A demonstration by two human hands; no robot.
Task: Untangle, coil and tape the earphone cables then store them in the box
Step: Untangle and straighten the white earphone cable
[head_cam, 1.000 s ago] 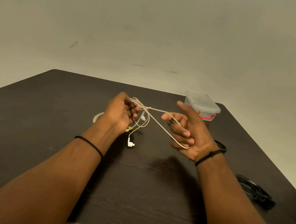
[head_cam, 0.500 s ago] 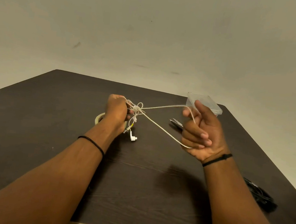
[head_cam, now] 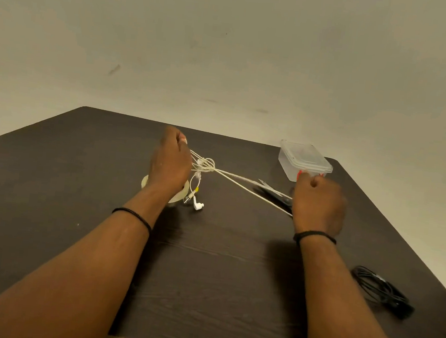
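Observation:
A white earphone cable stretches taut above the dark table between my two hands. My left hand grips its tangled loops, and an earbud and short strands dangle below the knot. My right hand, seen from the back, holds the other end of two strands with curled fingers. A clear lidded plastic box stands at the far right, just beyond my right hand. A coiled black earphone cable lies on the table near the right edge.
A roll of tape lies flat under my left wrist. Scissors lie on the table beneath the stretched cable, left of my right hand. A plain wall stands behind the table.
My right hand has turned palm-down and pulled rightward and down, drawing the cable strands taut. My left hand has kept hold of the tangle and moved slightly forward.

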